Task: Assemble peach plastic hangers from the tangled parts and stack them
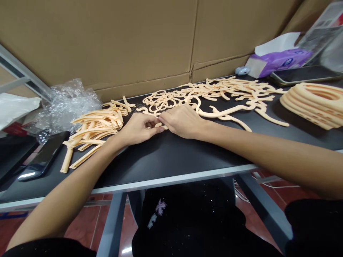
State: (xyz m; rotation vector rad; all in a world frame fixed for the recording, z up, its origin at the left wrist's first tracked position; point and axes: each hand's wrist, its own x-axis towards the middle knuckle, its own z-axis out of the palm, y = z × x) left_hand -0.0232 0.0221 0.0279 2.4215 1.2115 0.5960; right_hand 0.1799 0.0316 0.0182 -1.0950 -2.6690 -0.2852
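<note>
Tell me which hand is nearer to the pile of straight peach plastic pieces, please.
Left. The left hand is right beside the inner end of the pile of straight peach plastic pieces, to its right; the right hand is farther right, beyond the left hand.

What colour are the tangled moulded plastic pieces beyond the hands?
The moulded plastic pieces are pale peach-orange; the head view shows them best.

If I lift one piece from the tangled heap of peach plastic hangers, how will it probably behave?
The tangled heap of peach plastic hangers will probably shift together at first, because the curved pieces lie interlocked. Each thin piece looks light and somewhat springy. When pushed, they may slide easily on the smooth black tabletop.
</note>
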